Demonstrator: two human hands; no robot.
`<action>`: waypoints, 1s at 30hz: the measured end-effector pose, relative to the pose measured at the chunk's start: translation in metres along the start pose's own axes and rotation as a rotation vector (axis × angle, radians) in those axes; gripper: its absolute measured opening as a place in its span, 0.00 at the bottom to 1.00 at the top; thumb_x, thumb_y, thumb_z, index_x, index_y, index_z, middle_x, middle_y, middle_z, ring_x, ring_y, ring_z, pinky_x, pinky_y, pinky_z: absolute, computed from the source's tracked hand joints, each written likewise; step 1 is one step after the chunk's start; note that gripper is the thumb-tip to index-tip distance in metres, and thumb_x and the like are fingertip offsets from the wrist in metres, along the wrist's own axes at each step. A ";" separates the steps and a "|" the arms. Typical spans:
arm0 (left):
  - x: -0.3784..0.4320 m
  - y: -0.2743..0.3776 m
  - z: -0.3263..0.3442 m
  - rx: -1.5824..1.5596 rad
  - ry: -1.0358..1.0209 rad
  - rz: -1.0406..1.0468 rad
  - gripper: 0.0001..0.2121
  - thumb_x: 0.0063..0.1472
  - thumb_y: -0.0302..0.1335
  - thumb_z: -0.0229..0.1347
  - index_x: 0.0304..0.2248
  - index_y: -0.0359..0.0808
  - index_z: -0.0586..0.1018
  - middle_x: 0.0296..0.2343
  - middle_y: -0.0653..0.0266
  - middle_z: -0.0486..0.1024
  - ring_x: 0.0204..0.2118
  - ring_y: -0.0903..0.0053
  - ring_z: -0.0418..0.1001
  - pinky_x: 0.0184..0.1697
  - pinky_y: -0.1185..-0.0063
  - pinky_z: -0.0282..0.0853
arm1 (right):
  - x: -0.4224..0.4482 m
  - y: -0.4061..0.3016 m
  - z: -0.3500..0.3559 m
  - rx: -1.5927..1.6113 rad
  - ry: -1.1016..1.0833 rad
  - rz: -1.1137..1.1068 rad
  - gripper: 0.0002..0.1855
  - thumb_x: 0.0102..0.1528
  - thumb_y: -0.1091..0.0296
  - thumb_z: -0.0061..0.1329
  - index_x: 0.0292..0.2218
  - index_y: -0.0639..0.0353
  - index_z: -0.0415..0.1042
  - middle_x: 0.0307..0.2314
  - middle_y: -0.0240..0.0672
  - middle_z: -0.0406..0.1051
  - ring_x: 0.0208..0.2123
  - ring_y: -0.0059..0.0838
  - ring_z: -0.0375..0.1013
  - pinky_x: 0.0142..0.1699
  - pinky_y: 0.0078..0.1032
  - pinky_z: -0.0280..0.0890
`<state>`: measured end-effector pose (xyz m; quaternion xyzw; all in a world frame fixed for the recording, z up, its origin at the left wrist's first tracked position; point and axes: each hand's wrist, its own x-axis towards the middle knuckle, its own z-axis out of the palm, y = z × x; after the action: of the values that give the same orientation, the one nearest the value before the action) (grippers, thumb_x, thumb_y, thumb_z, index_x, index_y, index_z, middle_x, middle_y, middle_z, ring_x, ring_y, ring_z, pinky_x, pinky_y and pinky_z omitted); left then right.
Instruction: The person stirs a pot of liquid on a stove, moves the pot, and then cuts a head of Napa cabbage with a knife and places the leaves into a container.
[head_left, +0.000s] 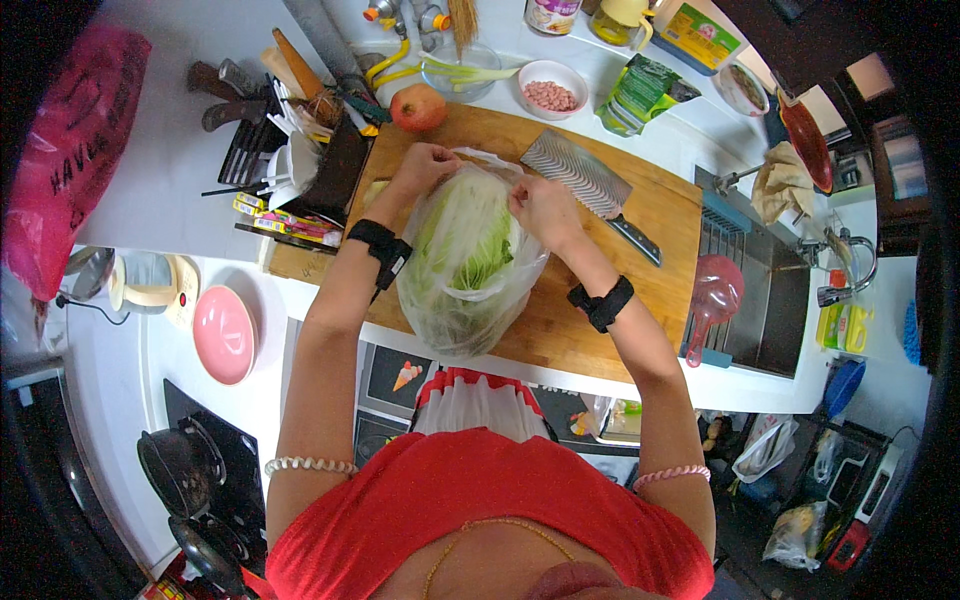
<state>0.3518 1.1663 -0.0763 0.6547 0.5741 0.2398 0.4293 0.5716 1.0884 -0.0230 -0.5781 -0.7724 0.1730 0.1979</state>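
Note:
A napa cabbage (469, 232) lies inside a thin clear plastic bag (469, 326) on a wooden cutting board (622, 322). At the bag's far left edge, my left hand (427, 169) pinches the plastic between thumb and fingers. My right hand (544, 210) grips the bag's right side, its fingers curled beside the cabbage top. The bag's mouth faces away from me, between both hands. Right of the bag, a cleaver (581, 172) with a patterned blade and black handle lies flat on the board, its handle pointing toward the near right.
A pomegranate (418, 107) sits at the board's far left corner. Behind the board stand a bowl of peanuts (551, 90), a glass bowl with scallions (461, 73) and a green pouch (637, 97). A utensil holder (330, 165) is left; a sink (772, 300) is right.

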 end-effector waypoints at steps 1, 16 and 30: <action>0.002 0.000 0.000 0.050 0.005 -0.003 0.10 0.44 0.32 0.57 0.23 0.32 0.78 0.18 0.61 0.74 0.19 0.78 0.71 0.25 0.79 0.65 | 0.001 0.002 0.001 0.018 0.001 0.028 0.10 0.43 0.63 0.46 0.25 0.59 0.73 0.21 0.47 0.70 0.25 0.45 0.71 0.33 0.36 0.66; -0.014 0.024 -0.025 0.477 -0.022 0.038 0.08 0.49 0.27 0.55 0.29 0.33 0.78 0.25 0.60 0.75 0.27 0.75 0.73 0.31 0.77 0.68 | -0.020 0.063 0.029 0.397 -0.081 0.200 0.15 0.54 0.60 0.42 0.32 0.65 0.71 0.22 0.36 0.71 0.24 0.24 0.69 0.33 0.20 0.64; -0.120 -0.026 0.007 -0.203 0.125 -0.163 0.30 0.58 0.51 0.36 0.42 0.30 0.70 0.39 0.52 0.69 0.40 0.68 0.68 0.45 0.78 0.59 | -0.059 0.048 0.042 0.784 -0.426 0.453 0.17 0.55 0.61 0.38 0.37 0.67 0.69 0.26 0.35 0.71 0.28 0.22 0.67 0.34 0.22 0.62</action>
<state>0.3157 1.0489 -0.0805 0.5429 0.6237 0.3013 0.4749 0.6049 1.0434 -0.0894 -0.5654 -0.5276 0.6030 0.1956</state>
